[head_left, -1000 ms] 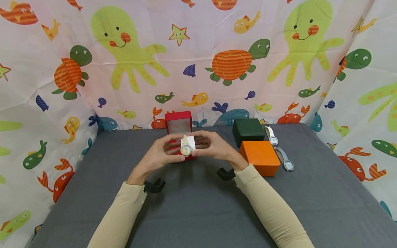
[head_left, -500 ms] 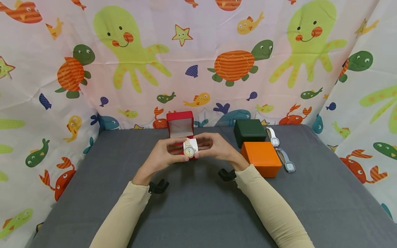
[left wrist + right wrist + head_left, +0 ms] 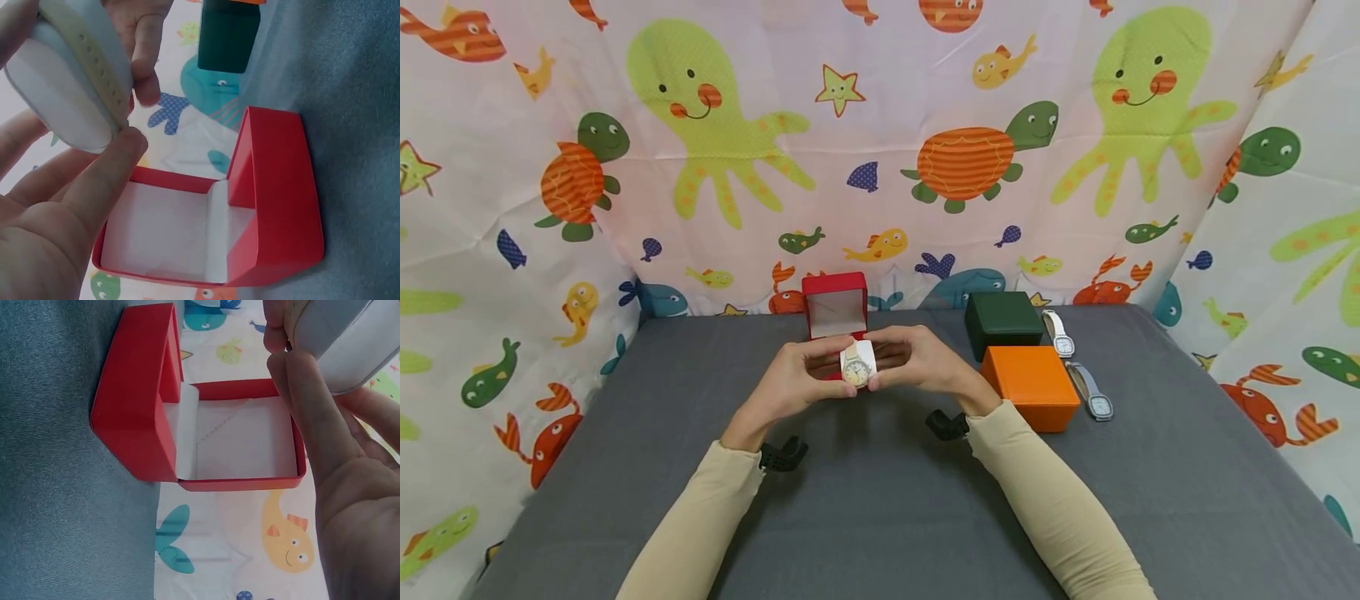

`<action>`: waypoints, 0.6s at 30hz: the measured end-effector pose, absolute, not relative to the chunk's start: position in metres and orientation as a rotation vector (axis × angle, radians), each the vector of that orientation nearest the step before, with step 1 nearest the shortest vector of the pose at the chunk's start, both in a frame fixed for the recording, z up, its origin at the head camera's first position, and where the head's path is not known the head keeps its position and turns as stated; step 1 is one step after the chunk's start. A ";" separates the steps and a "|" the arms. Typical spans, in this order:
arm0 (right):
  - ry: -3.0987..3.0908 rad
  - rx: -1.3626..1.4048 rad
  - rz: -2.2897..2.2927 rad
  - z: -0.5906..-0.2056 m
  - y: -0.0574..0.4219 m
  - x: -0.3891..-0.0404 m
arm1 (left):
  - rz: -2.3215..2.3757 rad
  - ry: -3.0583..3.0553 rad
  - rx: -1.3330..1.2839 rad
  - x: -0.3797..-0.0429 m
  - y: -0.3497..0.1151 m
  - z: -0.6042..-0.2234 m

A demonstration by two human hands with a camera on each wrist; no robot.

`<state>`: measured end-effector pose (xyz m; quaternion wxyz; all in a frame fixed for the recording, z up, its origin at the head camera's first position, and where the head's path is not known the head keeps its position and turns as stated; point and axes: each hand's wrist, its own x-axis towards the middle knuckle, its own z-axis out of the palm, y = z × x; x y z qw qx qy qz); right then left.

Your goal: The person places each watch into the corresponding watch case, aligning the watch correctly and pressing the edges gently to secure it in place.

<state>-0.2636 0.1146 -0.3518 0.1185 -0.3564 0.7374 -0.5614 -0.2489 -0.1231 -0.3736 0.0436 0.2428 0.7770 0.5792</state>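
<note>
A cream-strapped wristwatch with a round light dial is wrapped round a white watch cushion. Both hands hold it up just in front of a red watch box. My left hand grips the cushion's left side, its thumb near the dial's lower edge. From the other side my right hand pinches it between thumb and fingers. The left wrist view shows the strap with its row of holes running round the cushion. The red box stands with its lid up, and the wrist views show its white lining.
Right of the hands stand a dark green box and, before it, an orange box near my right forearm. Beside them lie a white-strapped watch and a grey-blue-strapped watch. A patterned curtain closes off the grey table's back.
Over the last second, the watch on its cushion has turned so the dial sits lower and more central between the hands. Both hands keep their hold; the boxes stay put.
</note>
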 end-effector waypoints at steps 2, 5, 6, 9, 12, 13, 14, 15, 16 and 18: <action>2.177 -1.051 -1.635 -0.350 0.116 -0.263 | 1.760 2.397 0.757 -0.249 -0.122 -0.373; 2.211 -1.066 -1.642 -0.347 0.117 -0.262 | 1.760 2.427 0.767 -0.248 -0.120 -0.370; 2.221 -1.069 -1.650 -0.346 0.117 -0.261 | 1.764 2.438 0.767 -0.248 -0.120 -0.369; 2.219 -1.080 -1.670 -0.344 0.118 -0.261 | 1.773 2.447 0.759 -0.247 -0.119 -0.365; 2.202 -1.087 -1.675 -0.344 0.118 -0.261 | 1.804 2.416 0.752 -0.247 -0.122 -0.365; 2.196 -1.088 -1.676 -0.344 0.118 -0.261 | 1.813 2.399 0.757 -0.247 -0.123 -0.365; 2.194 -1.089 -1.675 -0.345 0.118 -0.261 | 1.820 2.384 0.763 -0.248 -0.124 -0.366; 2.191 -1.090 -1.672 -0.345 0.118 -0.261 | 1.829 2.366 0.772 -0.248 -0.125 -0.367; 2.187 -1.091 -1.670 -0.345 0.118 -0.261 | 1.832 2.357 0.777 -0.249 -0.125 -0.368; 2.178 -1.102 -1.663 -0.346 0.118 -0.261 | 1.832 2.353 0.786 -0.249 -0.126 -0.369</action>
